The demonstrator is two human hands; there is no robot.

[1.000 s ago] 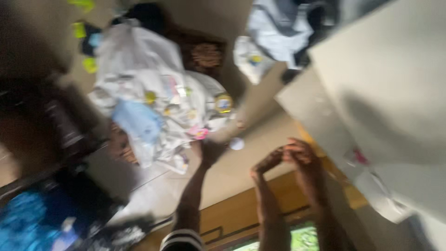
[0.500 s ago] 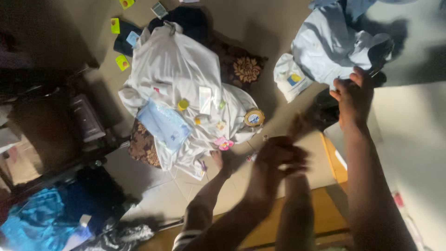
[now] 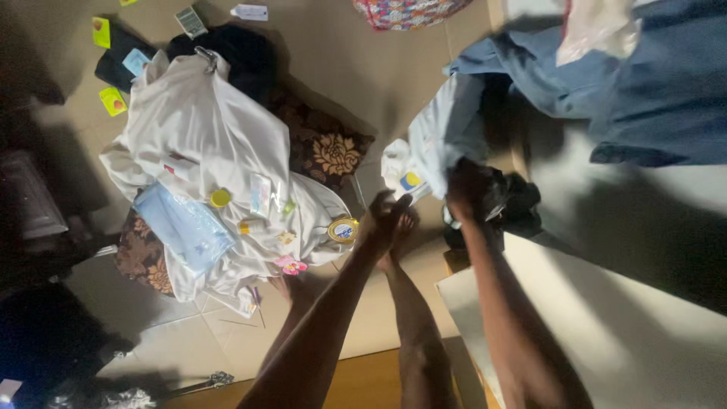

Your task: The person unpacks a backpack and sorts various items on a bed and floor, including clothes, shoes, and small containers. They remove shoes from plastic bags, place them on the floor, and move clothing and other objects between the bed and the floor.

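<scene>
My right hand (image 3: 466,191) is closed on a dark cloth (image 3: 506,201), at the lower edge of a light blue garment (image 3: 447,129) that hangs off a pale raised surface (image 3: 628,333). A darker blue garment (image 3: 651,83) lies further back on that surface. Just to the left, my left hand (image 3: 385,216) is held above the floor with fingers spread and nothing in it. It hovers near a round yellow-rimmed tin (image 3: 342,229). My bare leg (image 3: 413,318) stretches between the two arms.
A white cloth heap (image 3: 204,136) on the tiled floor carries a blue plastic packet (image 3: 185,227), a yellow cap (image 3: 220,198) and a pink item (image 3: 290,265). A brown flowered cushion (image 3: 329,151), yellow notes (image 3: 113,100) and a white pouch (image 3: 401,174) lie around it.
The view shifted down and right. My right hand came off the light blue garment's top and dropped onto the dark cloth. My left hand rose and spread its fingers.
</scene>
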